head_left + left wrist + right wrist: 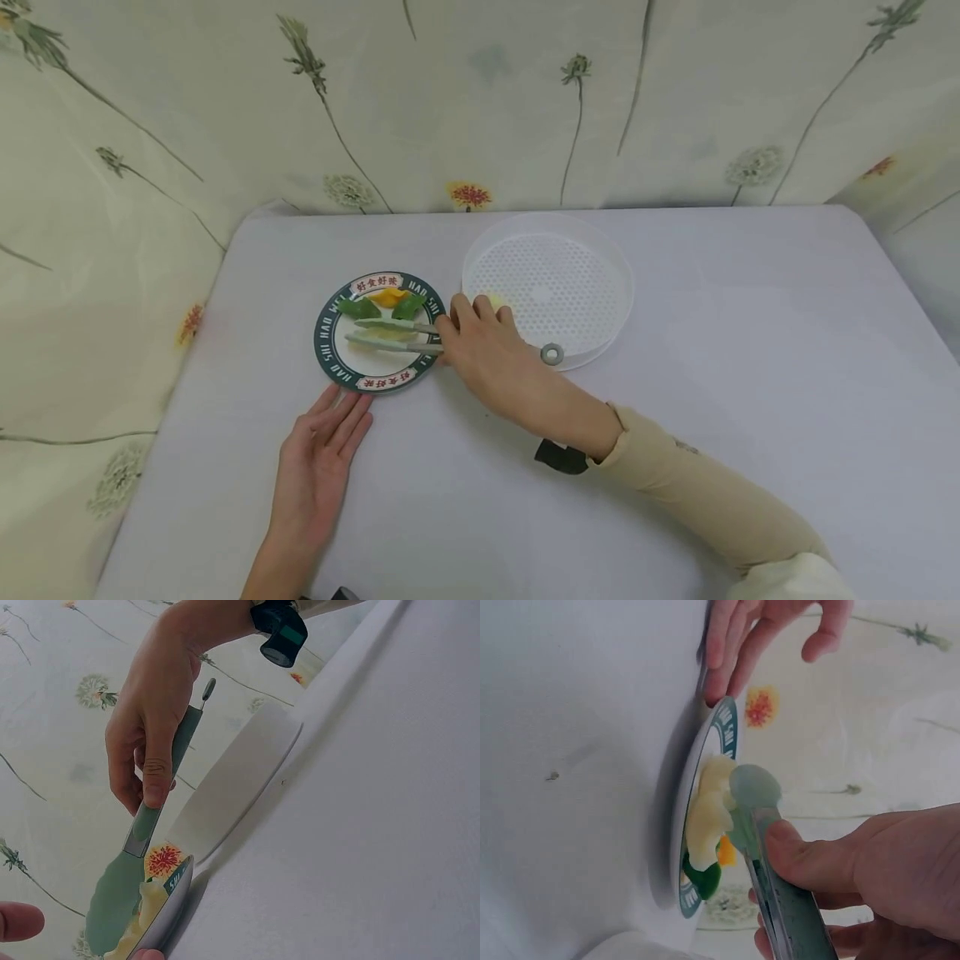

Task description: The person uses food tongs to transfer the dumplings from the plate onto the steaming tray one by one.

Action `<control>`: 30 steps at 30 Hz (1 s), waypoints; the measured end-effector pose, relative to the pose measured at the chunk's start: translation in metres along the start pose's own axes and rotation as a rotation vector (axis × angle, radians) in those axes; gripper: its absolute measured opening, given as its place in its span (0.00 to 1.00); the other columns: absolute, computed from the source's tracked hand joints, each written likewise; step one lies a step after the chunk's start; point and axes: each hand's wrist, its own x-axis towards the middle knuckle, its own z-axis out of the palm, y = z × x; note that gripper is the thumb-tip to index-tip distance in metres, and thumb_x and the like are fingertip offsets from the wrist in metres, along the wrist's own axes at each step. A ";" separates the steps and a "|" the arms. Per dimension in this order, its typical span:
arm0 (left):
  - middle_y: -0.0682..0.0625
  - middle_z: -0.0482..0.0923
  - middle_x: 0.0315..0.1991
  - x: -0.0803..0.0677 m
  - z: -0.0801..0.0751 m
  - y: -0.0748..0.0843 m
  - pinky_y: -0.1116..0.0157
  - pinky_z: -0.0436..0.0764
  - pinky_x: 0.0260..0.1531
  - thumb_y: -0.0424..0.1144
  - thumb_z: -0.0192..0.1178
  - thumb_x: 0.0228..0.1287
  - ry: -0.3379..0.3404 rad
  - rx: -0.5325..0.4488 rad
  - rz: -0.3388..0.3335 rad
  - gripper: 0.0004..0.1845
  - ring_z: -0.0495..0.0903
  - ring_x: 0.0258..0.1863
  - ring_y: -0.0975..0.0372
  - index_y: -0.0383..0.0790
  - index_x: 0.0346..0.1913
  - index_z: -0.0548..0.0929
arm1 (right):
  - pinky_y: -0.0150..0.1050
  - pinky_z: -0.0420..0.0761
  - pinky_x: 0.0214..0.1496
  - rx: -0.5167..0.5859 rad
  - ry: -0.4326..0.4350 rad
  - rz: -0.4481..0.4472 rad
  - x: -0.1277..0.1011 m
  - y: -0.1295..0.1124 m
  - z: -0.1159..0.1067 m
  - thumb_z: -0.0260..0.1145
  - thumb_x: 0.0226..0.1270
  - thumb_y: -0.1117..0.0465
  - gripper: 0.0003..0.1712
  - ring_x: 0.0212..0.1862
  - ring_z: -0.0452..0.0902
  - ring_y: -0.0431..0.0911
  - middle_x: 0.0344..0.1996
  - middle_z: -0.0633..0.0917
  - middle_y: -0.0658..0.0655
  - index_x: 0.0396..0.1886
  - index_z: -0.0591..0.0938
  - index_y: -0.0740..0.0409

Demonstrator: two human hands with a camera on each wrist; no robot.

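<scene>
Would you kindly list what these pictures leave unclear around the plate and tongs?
- Head view: the yellow piece in the strainer is half hidden by the right hand.
- Head view: whether the tongs pinch the pale dumpling is too small to tell.
- Left wrist view: the plate is cut off by the bottom edge.

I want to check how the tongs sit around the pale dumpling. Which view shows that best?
The right wrist view: the tongs' tips lie against the pale dumpling on the plate. The head view shows both arms from above, small. The left wrist view shows mostly the handle in the right hand.
</scene>
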 end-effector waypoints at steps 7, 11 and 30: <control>0.42 0.56 0.85 0.000 0.001 0.002 0.68 0.74 0.79 0.43 0.38 0.86 0.001 -0.008 0.002 0.34 0.66 0.83 0.57 0.42 0.88 0.46 | 0.41 0.66 0.36 0.002 0.025 -0.005 -0.001 0.000 0.001 0.69 0.77 0.52 0.19 0.41 0.70 0.54 0.46 0.79 0.61 0.55 0.81 0.63; 0.43 0.57 0.85 0.001 0.001 0.002 0.69 0.75 0.78 0.44 0.37 0.87 -0.002 -0.010 0.006 0.34 0.66 0.83 0.58 0.43 0.88 0.47 | 0.40 0.66 0.36 0.030 0.025 0.013 -0.001 0.000 0.001 0.69 0.77 0.52 0.19 0.41 0.69 0.53 0.45 0.79 0.60 0.55 0.82 0.62; 0.43 0.55 0.86 0.000 0.002 0.001 0.67 0.72 0.81 0.45 0.39 0.87 0.010 0.001 -0.024 0.35 0.66 0.83 0.58 0.45 0.89 0.46 | 0.37 0.61 0.32 0.072 0.031 0.049 -0.011 0.003 -0.003 0.67 0.79 0.53 0.15 0.38 0.65 0.51 0.40 0.78 0.57 0.51 0.82 0.61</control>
